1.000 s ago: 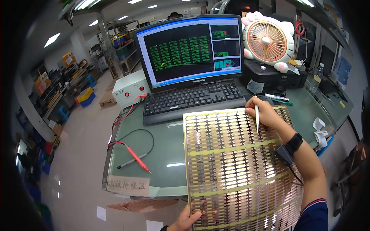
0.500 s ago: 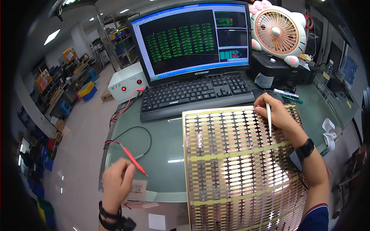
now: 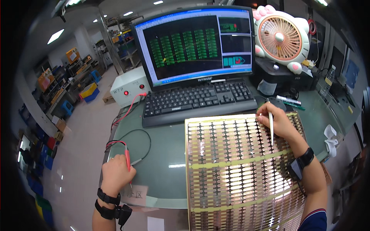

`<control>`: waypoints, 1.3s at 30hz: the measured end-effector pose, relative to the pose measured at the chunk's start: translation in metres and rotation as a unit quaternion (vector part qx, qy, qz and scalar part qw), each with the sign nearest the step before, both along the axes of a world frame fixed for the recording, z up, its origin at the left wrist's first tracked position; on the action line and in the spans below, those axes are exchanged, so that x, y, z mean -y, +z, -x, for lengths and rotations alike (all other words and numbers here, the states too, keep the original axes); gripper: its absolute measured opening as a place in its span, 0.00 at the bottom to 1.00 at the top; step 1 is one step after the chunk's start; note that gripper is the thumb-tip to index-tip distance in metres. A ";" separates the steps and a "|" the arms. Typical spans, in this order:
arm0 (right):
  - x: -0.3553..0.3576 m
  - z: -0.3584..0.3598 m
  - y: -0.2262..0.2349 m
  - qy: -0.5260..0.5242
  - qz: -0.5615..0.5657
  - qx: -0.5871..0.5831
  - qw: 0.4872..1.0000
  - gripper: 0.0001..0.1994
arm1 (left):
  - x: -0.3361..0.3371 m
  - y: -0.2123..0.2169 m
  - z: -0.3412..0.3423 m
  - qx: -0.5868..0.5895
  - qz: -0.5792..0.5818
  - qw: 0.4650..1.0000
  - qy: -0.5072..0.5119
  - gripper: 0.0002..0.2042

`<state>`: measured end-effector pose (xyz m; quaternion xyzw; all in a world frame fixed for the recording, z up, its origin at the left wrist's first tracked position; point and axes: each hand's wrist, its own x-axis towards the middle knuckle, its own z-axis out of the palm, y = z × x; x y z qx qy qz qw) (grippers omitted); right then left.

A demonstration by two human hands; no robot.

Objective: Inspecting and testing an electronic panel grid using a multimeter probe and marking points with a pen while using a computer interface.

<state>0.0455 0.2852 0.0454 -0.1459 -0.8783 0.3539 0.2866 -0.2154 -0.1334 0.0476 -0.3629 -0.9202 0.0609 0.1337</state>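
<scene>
My left hand [image 3: 116, 172] is closed around a red test probe [image 3: 128, 158] at the left of the desk. The probe's tip points down past my thumb, and a cable runs from its upper end. My right hand [image 3: 276, 121] rests at the top edge of a large circuit board panel [image 3: 223, 164], which has rows of shiny repeated pads and yellow-green strips. Between its fingers is a slim white pointed stick [image 3: 271, 129], tip down over the panel. Whether that tip touches the panel, I cannot tell.
Behind the panel stand a black keyboard [image 3: 198, 99] and a monitor [image 3: 185, 46] with green patterns. A white box [image 3: 127, 89] with red sockets sits left of it. Markers [image 3: 288, 100] lie at the right, below a white-and-pink fan [image 3: 279, 37]. A black cable [image 3: 149, 140] loops across the desk.
My left hand has closed on the red test probe, which lay on the desk before and now stands steeper. My right hand keeps its place on the panel with the white stick.
</scene>
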 end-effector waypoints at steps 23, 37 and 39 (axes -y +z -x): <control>0.005 -0.001 0.006 -0.010 -0.018 0.005 1.000 0.10 | -0.106 0.031 0.006 0.682 -0.571 0.256 -0.379 0.10; 0.006 -0.001 0.009 -0.010 -0.017 -0.004 1.000 0.08 | -0.114 0.015 -0.012 0.624 -0.516 0.490 -0.321 0.20; 0.006 -0.002 0.011 -0.016 -0.038 0.015 0.999 0.09 | -0.114 0.015 -0.015 0.632 -0.506 0.496 -0.314 0.19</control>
